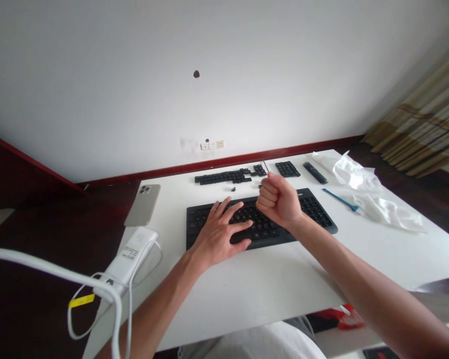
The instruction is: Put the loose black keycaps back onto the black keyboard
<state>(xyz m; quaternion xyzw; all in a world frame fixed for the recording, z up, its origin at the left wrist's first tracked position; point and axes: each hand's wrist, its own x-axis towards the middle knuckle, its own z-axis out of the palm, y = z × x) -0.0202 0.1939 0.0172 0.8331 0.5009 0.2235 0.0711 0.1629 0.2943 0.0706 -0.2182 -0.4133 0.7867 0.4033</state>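
A black keyboard [273, 233] lies on the white table [254, 284]. My left hand [222, 230] rests on its left and middle part, palm down with the fingers spread. Over the keyboard's right half, my right hand [279, 200] is closed in a fist; whether anything is inside it is hidden. Loose black keycaps [224, 176] stand in rows behind the keyboard, with a separate block of keycaps [287, 169] to their right. One small black piece [233, 189] sits between the rows and the keyboard.
A phone [142, 205] and a white power strip [129, 259] with cables are at the left. On the right are a black object [315, 173], a blue tool [340, 200] and crumpled white plastic [381, 209]. A wall with sockets [220, 144] stands behind.
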